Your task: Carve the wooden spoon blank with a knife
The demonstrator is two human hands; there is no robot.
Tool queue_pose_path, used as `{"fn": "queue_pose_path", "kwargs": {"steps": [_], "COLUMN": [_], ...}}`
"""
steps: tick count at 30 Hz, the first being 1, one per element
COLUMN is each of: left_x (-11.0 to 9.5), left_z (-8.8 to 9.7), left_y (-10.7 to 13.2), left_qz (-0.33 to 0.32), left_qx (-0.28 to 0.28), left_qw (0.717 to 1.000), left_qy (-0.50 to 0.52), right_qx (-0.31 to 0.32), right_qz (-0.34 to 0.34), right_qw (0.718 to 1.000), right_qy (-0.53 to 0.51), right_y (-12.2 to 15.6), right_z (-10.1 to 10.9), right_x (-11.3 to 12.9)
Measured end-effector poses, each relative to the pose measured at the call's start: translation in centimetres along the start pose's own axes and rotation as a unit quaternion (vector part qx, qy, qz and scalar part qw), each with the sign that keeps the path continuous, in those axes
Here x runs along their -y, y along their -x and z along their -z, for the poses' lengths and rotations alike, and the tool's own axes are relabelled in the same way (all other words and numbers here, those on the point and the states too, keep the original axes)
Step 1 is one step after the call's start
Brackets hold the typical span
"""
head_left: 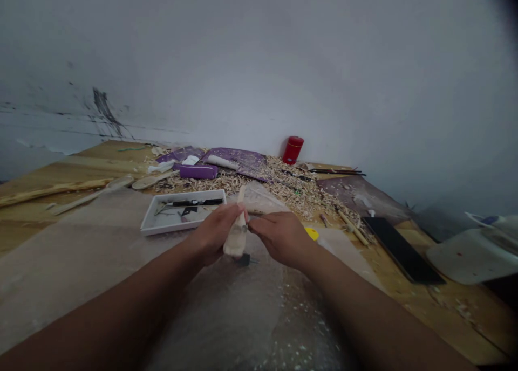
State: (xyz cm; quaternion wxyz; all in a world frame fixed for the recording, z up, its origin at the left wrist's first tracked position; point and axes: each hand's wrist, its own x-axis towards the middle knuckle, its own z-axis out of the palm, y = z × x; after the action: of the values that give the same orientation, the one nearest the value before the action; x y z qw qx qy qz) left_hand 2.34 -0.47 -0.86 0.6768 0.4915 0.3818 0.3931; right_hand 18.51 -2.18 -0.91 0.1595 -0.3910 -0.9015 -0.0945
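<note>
My left hand (pixel 218 228) is wrapped round a pale carved piece of wood (pixel 235 240), long and narrow, with its thicker end toward me. Against the right side of the wood, my right hand (pixel 283 236) is closed. Its fingers hide most of what they hold; a small greyish tip shows by the fingertips, too blurred to name. Below the wood lies a small dark piece (pixel 243 260). Left of my hands stands a white tray (pixel 156 231) with a black-handled tool (pixel 196 203) and small dark bits in it.
Wood shavings (pixel 279 190) are heaped along the back, near a red canister (pixel 293 150) and a purple case (pixel 198 171). Wooden spoons (pixel 151 180) and a long stick (pixel 56 191) lie left. A black slab (pixel 402 249) and a white container (pixel 473 255) are at right.
</note>
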Motion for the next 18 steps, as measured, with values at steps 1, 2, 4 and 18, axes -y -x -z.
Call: {"fn": "queue_pose_path", "kwargs": {"steps": [1,2,4,18], "left_x": [0.0,-0.02,-0.09,-0.51], "left_z": [-0.06,-0.1,-0.14,-0.46], "left_y": [0.07,0.11,0.13,0.43], "left_qz": [0.003,0.004,0.005,0.054], "left_qx": [-0.001,-0.005,-0.01,0.009], "left_qw": [1.0,1.0,1.0,0.998], "left_qy": [-0.004,-0.01,-0.02,-0.02], "right_qx": [0.0,0.001,0.003,0.01], "right_qz": [0.001,0.003,0.008,0.012], "right_qw": [1.0,1.0,1.0,0.999], "right_qy": [-0.002,-0.002,0.002,0.041], "right_y": [0.0,0.0,0.01,-0.12], "right_z": [-0.06,-0.09,-0.1,0.33], "right_x": [-0.04,-0.06,-0.06,-0.06]}}
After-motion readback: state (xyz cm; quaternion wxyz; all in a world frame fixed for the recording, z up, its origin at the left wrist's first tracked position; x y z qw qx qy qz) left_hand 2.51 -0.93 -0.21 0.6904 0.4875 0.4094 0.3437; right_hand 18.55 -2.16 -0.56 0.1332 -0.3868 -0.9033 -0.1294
